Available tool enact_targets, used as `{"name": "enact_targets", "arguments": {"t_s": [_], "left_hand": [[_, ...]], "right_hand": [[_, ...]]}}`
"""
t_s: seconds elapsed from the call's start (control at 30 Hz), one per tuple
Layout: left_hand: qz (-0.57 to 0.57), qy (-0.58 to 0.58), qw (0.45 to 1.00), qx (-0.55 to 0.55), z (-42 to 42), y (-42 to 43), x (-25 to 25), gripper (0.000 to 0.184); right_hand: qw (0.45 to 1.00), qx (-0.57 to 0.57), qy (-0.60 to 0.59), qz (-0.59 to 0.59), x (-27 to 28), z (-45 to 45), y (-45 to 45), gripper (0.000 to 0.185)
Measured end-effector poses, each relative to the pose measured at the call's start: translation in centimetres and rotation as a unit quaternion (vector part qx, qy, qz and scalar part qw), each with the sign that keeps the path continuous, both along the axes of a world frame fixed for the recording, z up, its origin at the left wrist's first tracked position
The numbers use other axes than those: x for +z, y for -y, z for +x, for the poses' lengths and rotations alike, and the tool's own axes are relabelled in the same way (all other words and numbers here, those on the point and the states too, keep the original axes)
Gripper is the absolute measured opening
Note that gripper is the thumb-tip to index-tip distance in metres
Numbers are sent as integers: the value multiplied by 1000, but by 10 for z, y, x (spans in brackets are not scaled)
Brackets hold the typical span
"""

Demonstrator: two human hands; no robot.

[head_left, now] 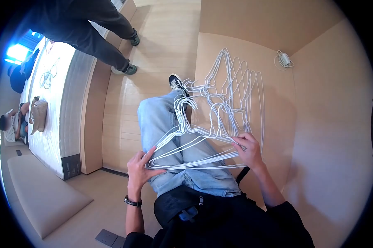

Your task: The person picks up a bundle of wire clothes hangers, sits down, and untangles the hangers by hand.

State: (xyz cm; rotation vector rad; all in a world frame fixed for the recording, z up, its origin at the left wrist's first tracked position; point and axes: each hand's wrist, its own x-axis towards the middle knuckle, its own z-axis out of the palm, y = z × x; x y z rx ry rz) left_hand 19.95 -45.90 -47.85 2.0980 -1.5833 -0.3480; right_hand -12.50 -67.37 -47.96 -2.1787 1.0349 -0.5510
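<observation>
A bundle of white wire hangers (186, 134) lies across my lap, its hooks pointing away from me. My left hand (140, 170) holds the bundle's left corners, thumb and fingers on either side of the wires. At the opposite end, my right hand (248, 151) is closed on the upper wires near the right corners. More white wire hangers (232, 89) lie in an overlapping spread on the wooden surface to the right, partly behind the held bundle. Where the two groups meet, I cannot tell every wire apart.
A white cable with a plug (284, 60) rests in the right-hand corner by the wooden panel (335, 103). On the left, a plastic-covered mattress (56, 120) carries a paper bag (38, 115) and some thin wires (49, 76). A standing person's legs (108, 41) and another person (15, 124) are nearby.
</observation>
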Motion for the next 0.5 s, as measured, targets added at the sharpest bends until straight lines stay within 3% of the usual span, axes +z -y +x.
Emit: {"name": "enact_targets", "arguments": {"t_s": [0.07, 0.13, 0.23, 0.5], "left_hand": [[-7, -10, 1000, -5, 1, 0, 0, 82], [-1, -5, 1000, -7, 2, 1, 1, 83], [2, -3, 1000, -6, 1, 3, 2, 82], [-11, -3, 1000, -1, 0, 3, -2, 81]], "right_hand": [[1000, 6, 11, -1, 1, 3, 1, 19], [997, 5, 15, 81, 5, 14, -2, 21], [993, 24, 72, 85, 0, 38, -8, 23], [993, 45, 81, 79, 0, 65, -5, 25]]}}
